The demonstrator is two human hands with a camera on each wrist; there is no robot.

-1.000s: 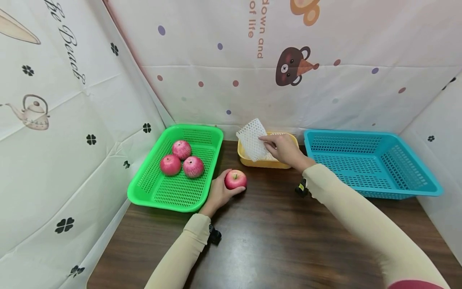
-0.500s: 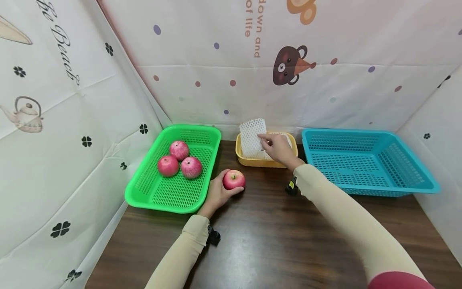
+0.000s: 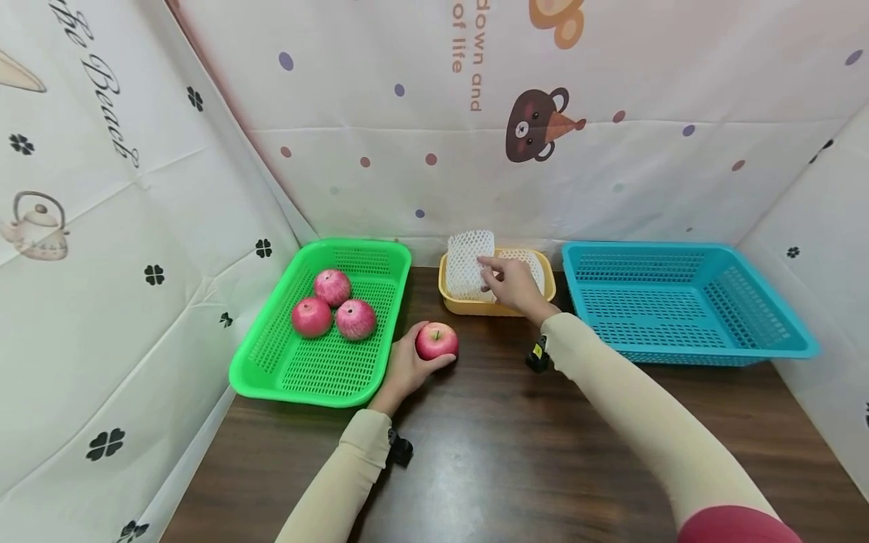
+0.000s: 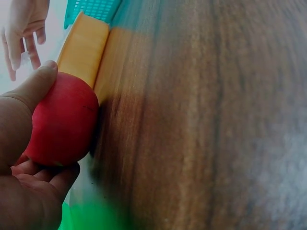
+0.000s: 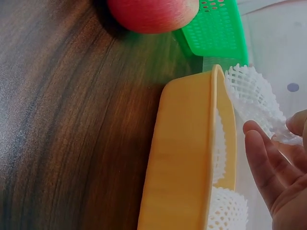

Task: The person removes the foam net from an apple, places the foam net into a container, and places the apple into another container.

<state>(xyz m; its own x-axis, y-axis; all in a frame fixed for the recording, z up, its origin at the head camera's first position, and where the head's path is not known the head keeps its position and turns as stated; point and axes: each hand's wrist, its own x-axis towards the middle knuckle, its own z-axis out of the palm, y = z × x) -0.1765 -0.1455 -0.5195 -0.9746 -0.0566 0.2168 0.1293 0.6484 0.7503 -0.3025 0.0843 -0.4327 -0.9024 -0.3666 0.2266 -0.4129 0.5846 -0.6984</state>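
My left hand [image 3: 405,367] grips a red apple [image 3: 437,342] on the table, thumb on one side and fingers on the other. The left wrist view shows the apple [image 4: 64,122] close up, its far side hidden. Over the small yellow basket [image 3: 475,308], my right hand [image 3: 514,284] pinches a white foam fruit net [image 3: 468,264] by its edge. In the right wrist view the net [image 5: 254,93] hangs at the basket's rim, between thumb and fingers. More white foam nets [image 5: 228,208] lie inside that basket.
A green basket [image 3: 241,377] with several red apples [image 3: 333,288] stands on the left. On the right is a blue basket [image 3: 686,298] with bare mesh showing. Printed cloth walls [image 3: 380,188] rise behind and beside the dark wooden table [image 3: 502,445].
The pinched foam net has swung from a slant to nearly upright, over the left end of the yellow basket. My left hand keeps its hold on the apple. The head view has shifted slightly.
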